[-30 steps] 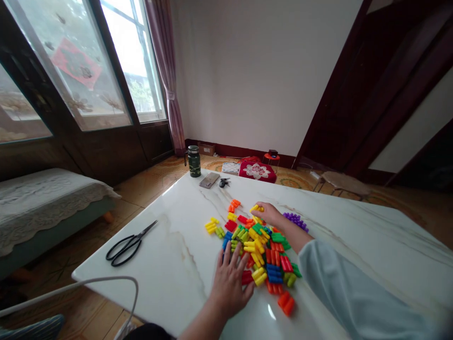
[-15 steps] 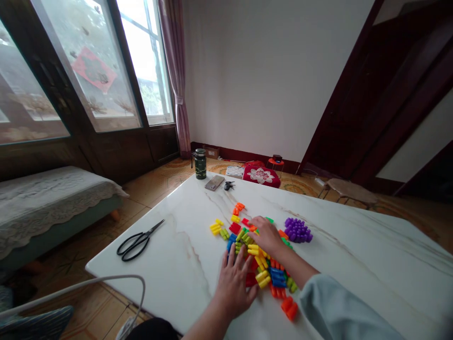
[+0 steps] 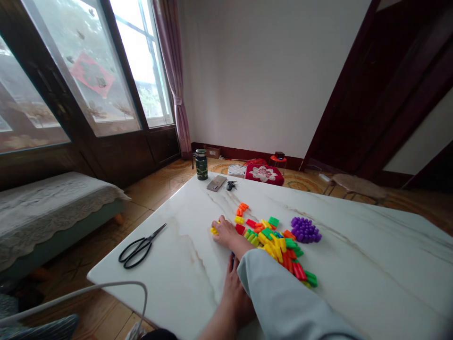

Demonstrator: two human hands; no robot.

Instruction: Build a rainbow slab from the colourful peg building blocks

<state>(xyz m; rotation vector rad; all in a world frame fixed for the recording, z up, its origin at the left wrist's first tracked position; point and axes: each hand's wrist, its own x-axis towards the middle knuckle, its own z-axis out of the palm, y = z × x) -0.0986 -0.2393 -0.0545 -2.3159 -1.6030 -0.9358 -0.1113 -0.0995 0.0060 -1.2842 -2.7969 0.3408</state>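
My right hand (image 3: 226,233) reaches across to the left side of a pile of colourful plastic toy blocks (image 3: 274,243). Its fingers curl around a yellow toy block (image 3: 214,230), of which only a little shows. My left hand (image 3: 234,288) rests lower down on the table, beneath the right forearm. The right sleeve hides much of it, and a bit of dark blue block shows at its fingertips. Red, orange, green and yellow blocks spread out to the right of both hands.
A purple cluster of knobbed pieces (image 3: 306,230) sits right of the pile. Black-handled scissors (image 3: 141,246) lie at left on the white marbled table (image 3: 187,278). A camouflage bottle (image 3: 201,165), a phone (image 3: 216,183) and keys (image 3: 231,185) stand or lie along the far edge.
My right hand has moved left from the pile's middle onto the yellow block. The left hand has drawn slightly back, under the right sleeve. Blocks in the pile have shifted rightward.
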